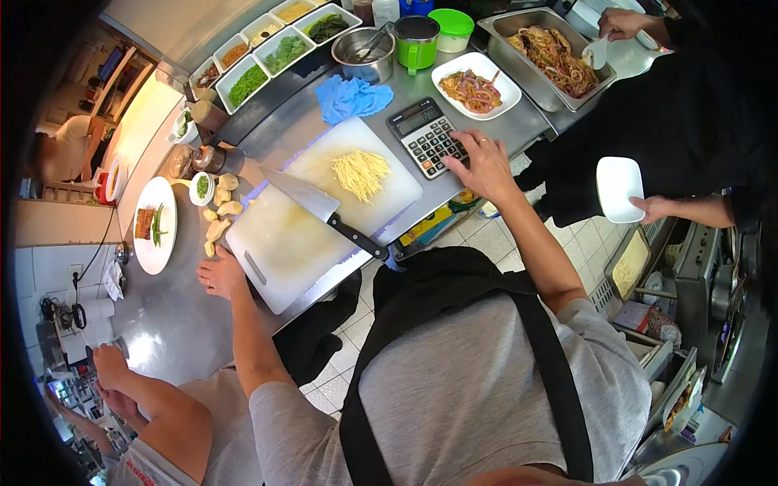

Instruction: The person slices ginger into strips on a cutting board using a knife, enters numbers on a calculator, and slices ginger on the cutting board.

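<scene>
My right hand [485, 166] reaches over the right side of a calculator [425, 136], fingers apart, fingertips at its keys. My left hand [220, 273] rests with fingers spread on the steel counter, beside peeled ginger-like pieces [217, 229] and the left edge of a white cutting board [279, 259]. A kitchen knife [304, 194] with a black handle lies across this board and the neighbouring one, its handle toward me. Thin pale-yellow shreds [361, 176] are heaped on the second cutting board [397, 182].
A blue cloth [350, 99], a steel pot [362, 55] and a green mug [416, 44] stand behind. Noodles fill a steel pan [551, 61]; a co-worker's hand [622, 24] holds a spoon there, another a white dish [619, 190]. Another person is at left.
</scene>
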A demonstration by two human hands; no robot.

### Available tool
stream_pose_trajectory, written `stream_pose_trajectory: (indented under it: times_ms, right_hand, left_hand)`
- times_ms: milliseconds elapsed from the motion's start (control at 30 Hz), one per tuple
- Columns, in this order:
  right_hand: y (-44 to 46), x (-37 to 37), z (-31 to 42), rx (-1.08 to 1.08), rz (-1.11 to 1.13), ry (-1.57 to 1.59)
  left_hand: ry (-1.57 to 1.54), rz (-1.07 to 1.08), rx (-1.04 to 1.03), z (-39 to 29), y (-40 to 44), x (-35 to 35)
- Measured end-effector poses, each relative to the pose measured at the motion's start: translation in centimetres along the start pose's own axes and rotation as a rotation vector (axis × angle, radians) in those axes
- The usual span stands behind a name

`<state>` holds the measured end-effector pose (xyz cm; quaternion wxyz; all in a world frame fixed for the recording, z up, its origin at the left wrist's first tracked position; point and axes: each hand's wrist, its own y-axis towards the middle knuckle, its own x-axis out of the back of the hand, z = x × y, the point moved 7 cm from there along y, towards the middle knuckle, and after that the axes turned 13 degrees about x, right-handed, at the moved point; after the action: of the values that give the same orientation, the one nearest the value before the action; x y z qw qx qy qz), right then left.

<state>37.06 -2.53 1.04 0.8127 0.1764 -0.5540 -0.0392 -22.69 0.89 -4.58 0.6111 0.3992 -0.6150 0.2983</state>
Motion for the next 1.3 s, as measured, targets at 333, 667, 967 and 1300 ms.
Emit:
stream_pose_trajectory:
  times_ms: [333,667,967,1300]
  right_hand:
    - [-3.2,-0.1,1.5,0.039,0.041,-0.021]
    - [-1.9,-0.1,1.7,0.027,0.079,-0.117]
    - [-2.9,0.9,4.3,0.151,0.005,-0.105]
    - [-2.8,0.9,2.6,0.066,0.006,-0.07]
  left_hand:
    - [0.004,-0.02,-0.011,-0.1,-0.2,0.4]
    - [-0.004,-0.065,-0.02,0.1,0.1,-0.3]
    - [0.0,-0.012,-0.007,-0.1,-0.1,0.2]
    - [-0.004,-0.01,-0.009,-0.1,-0.1,0.0]
